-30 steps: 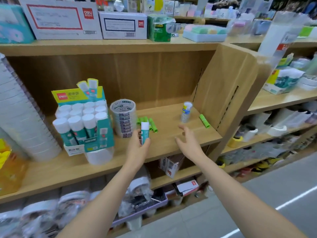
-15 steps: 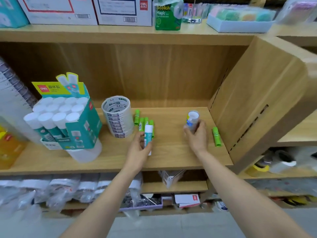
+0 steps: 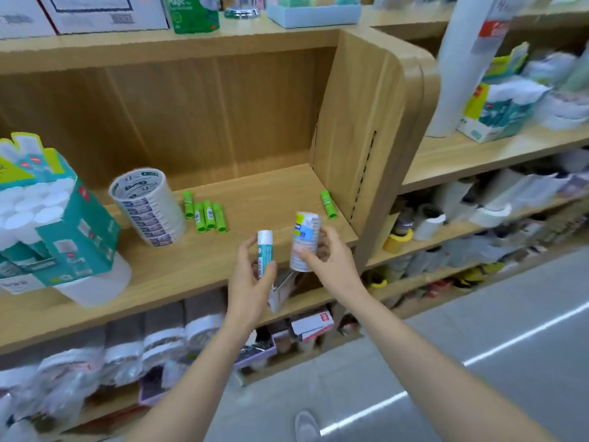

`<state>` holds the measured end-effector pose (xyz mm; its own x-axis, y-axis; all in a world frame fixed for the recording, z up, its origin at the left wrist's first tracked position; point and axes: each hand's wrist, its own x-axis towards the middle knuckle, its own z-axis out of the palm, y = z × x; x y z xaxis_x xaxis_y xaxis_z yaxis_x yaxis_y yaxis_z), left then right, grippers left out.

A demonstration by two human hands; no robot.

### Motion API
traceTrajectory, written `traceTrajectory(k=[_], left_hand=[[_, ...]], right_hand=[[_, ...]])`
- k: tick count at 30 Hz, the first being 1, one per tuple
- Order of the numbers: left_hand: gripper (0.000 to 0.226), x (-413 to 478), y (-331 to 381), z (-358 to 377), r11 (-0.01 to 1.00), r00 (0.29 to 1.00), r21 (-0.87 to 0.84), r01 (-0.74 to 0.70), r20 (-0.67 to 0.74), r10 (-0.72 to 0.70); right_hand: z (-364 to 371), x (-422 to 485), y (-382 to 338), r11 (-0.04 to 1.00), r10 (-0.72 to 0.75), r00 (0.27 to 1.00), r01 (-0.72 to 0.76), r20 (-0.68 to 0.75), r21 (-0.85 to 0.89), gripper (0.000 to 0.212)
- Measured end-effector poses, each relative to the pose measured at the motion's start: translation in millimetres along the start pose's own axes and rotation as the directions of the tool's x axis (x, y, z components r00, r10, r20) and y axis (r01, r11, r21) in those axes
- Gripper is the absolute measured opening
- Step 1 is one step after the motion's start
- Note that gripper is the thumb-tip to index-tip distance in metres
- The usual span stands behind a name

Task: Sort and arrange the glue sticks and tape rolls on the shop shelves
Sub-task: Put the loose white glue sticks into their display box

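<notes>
My left hand (image 3: 251, 282) grips a teal and white glue stick (image 3: 265, 250) upright in front of the wooden shelf (image 3: 197, 266). Beside it, my right hand (image 3: 325, 260) holds a small white stack of tape rolls with a blue and yellow label (image 3: 304, 240), lifted off the shelf board. On the shelf, a stack of clear tape rolls (image 3: 149, 207) leans by several small green glue sticks (image 3: 205, 212). One more green glue stick (image 3: 328, 204) lies alone near the right side panel. A teal display box of large glue sticks (image 3: 47, 224) stands at the left.
A wooden side panel (image 3: 360, 129) closes the shelf on the right. Boxes and a green tape pack (image 3: 194, 14) sit on the shelf above. Bagged tape rolls (image 3: 127, 352) fill the lower shelf. The adjoining shelves at right hold more stock. Grey floor lies below right.
My right hand closed round the small tape stack and lifted it off the shelf toward me. My left hand drew back with the teal glue stick. The view shifted left and down.
</notes>
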<state>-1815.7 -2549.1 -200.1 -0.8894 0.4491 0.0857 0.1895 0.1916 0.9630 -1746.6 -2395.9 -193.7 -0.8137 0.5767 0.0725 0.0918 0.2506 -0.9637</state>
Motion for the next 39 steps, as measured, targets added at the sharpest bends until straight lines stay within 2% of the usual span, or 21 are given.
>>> traceTrajectory(k=[3, 7, 12, 18, 25, 34, 39], left_hand=[[0.047, -21.2, 4.3, 25.4, 1.000, 0.998, 0.020, -0.013, 0.062, 0.012], [0.048, -33.5, 27.5, 76.6, 1.000, 0.987, 0.000, -0.025, 0.159, 0.025], [0.040, -29.8, 70.6, 161.3, 0.982, 0.950, -0.043, -0.181, 0.250, 0.186], [0.043, -11.4, 122.1, 293.1, 0.947, 0.942, -0.039, -0.319, 0.097, 0.321], [0.041, 32.4, 173.1, 405.1, 0.939, 0.939, 0.019, -0.343, 0.040, 0.342], [0.043, 107.7, 204.8, 468.0, 0.897, 0.901, 0.093, -0.431, -0.015, 0.434], [0.042, 125.9, 210.0, 481.8, 0.900, 0.897, 0.100, -0.424, -0.094, 0.433]], right_hand=[[-29.2, -34.0, 3.2, 0.999, 0.017, 0.997, -0.014, -0.074, 0.044, 0.055], [-84.0, -57.1, 15.7, 0.999, 0.032, 0.987, -0.025, -0.157, 0.047, 0.054], [-174.6, -46.8, 29.7, 0.998, -0.019, 0.968, 0.032, -0.249, 0.048, 0.049], [-305.5, -8.3, 47.4, 0.995, -0.089, 0.958, 0.099, -0.272, 0.023, 0.049], [-425.2, 54.4, 59.3, 0.990, -0.142, 0.942, 0.130, -0.303, -0.062, 0.055], [-493.2, 157.7, 69.6, 0.969, -0.245, 0.880, 0.213, -0.406, -0.123, 0.054], [-504.2, 191.1, 63.0, 0.951, -0.310, 0.868, 0.285, -0.387, -0.121, 0.046]])
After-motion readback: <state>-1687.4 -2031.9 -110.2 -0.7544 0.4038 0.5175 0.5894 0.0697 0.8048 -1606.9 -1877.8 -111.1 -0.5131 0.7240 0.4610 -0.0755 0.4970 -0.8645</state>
